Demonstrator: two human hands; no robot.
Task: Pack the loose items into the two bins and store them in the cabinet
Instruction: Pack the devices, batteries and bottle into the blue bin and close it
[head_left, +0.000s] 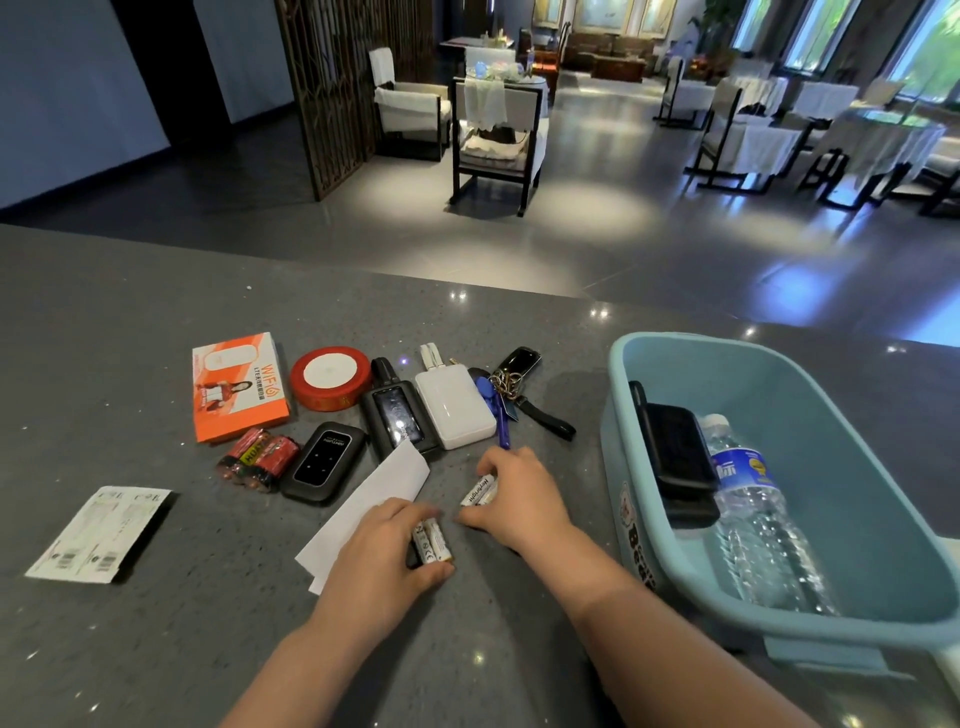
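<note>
Each hand, left hand (384, 551) and right hand (519, 496), grips white batteries (432, 543).

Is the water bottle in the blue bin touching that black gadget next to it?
Touching. In the head view the water bottle lies in the blue bin with its shoulder pressed against the black device; no gap shows between them.

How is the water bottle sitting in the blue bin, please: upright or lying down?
Lying down. The water bottle rests on its side in the blue bin, cap toward the far end.
</note>
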